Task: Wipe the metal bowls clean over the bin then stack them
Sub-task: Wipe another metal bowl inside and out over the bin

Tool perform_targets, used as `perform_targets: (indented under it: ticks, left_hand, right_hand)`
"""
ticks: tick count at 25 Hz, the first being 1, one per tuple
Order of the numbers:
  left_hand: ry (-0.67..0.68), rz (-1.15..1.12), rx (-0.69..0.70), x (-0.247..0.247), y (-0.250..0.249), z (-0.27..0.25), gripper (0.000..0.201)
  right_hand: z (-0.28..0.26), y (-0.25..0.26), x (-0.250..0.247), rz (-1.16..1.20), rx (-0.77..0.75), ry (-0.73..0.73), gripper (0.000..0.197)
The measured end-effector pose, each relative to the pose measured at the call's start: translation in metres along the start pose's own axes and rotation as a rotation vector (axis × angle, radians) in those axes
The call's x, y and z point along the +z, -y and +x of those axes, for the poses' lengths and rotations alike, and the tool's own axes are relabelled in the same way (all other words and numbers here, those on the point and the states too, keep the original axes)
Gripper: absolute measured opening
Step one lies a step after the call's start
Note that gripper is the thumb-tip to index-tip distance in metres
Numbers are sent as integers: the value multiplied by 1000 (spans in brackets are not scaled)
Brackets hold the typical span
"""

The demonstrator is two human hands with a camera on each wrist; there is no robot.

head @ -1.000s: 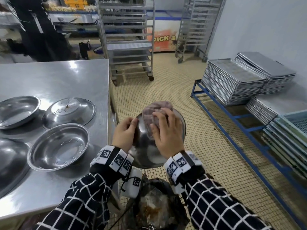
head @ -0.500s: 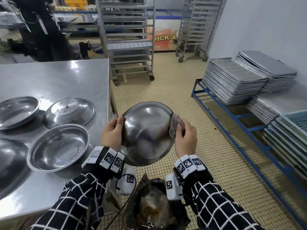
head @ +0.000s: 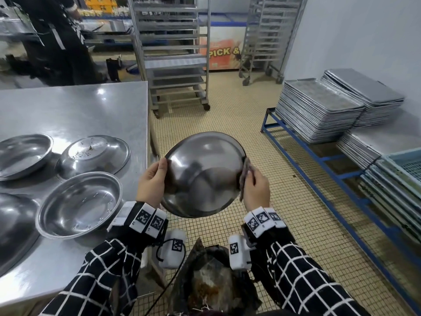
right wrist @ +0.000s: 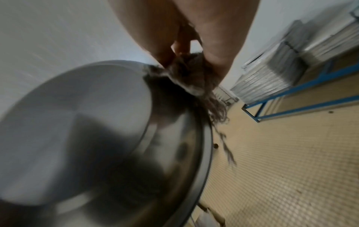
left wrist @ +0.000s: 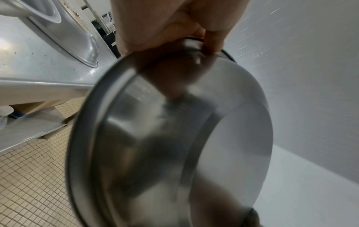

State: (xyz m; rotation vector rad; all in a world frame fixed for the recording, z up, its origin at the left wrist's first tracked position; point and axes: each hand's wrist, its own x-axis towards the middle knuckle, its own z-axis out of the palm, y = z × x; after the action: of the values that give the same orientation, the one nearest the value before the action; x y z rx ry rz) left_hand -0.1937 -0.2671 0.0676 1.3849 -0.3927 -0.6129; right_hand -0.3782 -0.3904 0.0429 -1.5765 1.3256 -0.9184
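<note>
Steel bench (head: 75,110) left, bin (head: 211,281) below. Your left hand (head: 151,184) grips the tilted bowl (head: 202,176) rim; right hand (head: 256,190) pinches a rag (head: 243,176) on the opposite rim.

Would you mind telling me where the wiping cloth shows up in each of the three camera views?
Head: the cloth sits right of centre, pinched by the right hand against the held bowl's right rim.
Left wrist: not clearly in view; the bowl fills the picture.
Right wrist: upper centre, the cloth bunched under the fingers, threads trailing.
Shared landmark: the bowl's rim.
</note>
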Motion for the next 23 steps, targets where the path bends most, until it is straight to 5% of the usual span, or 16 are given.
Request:
perform_targets:
  ticks: [3, 5, 7, 9, 11, 14, 17, 19, 21, 23]
  left_hand:
    - [36, -77, -38, -1, 0, 3, 26]
    - [41, -65, -28, 1, -3, 3, 32]
    - [36, -6, 31, 3, -2, 1, 34]
    - [136, 36, 119, 4, -1, -5, 35]
    - [153, 68, 122, 7, 1, -3, 30]
    - [54, 205, 51, 10, 2, 5, 42]
    - [194, 147, -127, 17, 7, -8, 52]
    - [326, 218, -196, 23, 8, -25, 36]
    - [328, 230, -177, 28, 3, -37, 11]
    - [260, 168, -148, 28, -4, -37, 14]
  right_hand:
    - [3, -22, -3, 326, 384, 85, 31]
    - [8, -23, -9, 688, 686, 154, 49]
    - [19, -20, -22, 812, 805, 274, 72]
    - [26, -11, -35, 584, 750, 480, 73]
    - [30, -2, -38, 176, 639, 580, 46]
    - [27, -2, -31, -47, 495, 370, 31]
    - [15, 3, -19, 45, 393, 135, 23]
    - [6, 10, -15, 170, 330, 64, 20]
    - [1, 12, -11, 229, 270, 41, 18]
    - [-4, 10, -7, 291, 223, 51, 18]
